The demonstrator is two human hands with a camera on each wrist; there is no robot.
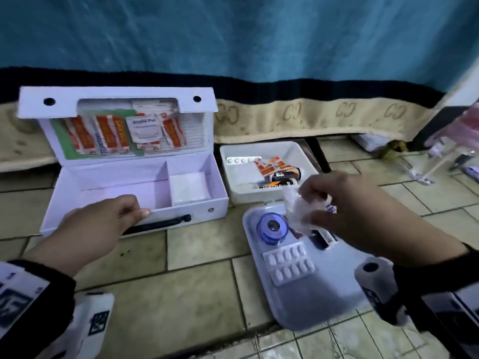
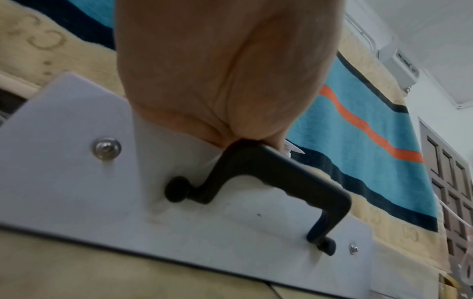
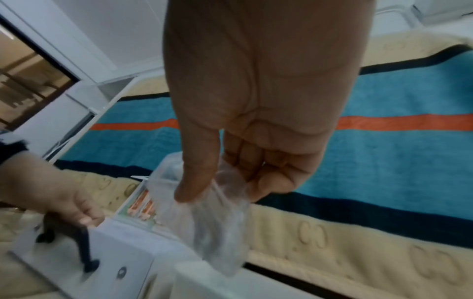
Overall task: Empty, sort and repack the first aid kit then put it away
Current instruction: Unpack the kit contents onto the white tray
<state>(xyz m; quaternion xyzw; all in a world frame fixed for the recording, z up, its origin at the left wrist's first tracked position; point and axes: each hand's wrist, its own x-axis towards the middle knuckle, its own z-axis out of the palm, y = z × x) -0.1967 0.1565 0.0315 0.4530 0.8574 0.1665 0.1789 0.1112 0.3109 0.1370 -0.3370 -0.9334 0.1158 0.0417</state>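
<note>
Left hand (image 1: 103,221): your fingers grip the front rim of the kit (image 1: 189,213), open on the floor.
Right hand (image 1: 344,203): you pinch one clear bag (image 1: 295,213) over the tray (image 1: 318,301).
Trays: two.
Blister packs: two.
Floor (image 1: 194,288): beige tiles.
Behind: blanket (image 1: 259,40).

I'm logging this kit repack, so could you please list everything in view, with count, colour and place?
Kit box: one, white, open on the floor, left; main compartments bare.
Handle: one, black, on the box front.
Sachets: several, orange and white, in the lid.
Bin: one, white, behind the tray; holds pills, sachets, dark items.
Tray: one, pale blue, floor, right.
Tape dispenser: one, blue, on the tray.
Blister pack: one, white pills, on the tray.
Blanket: one, teal, behind.
Bag: one, clear, in the right hand.
Left hand: grip on the box's front edge.
Right hand: above the tray.
</note>
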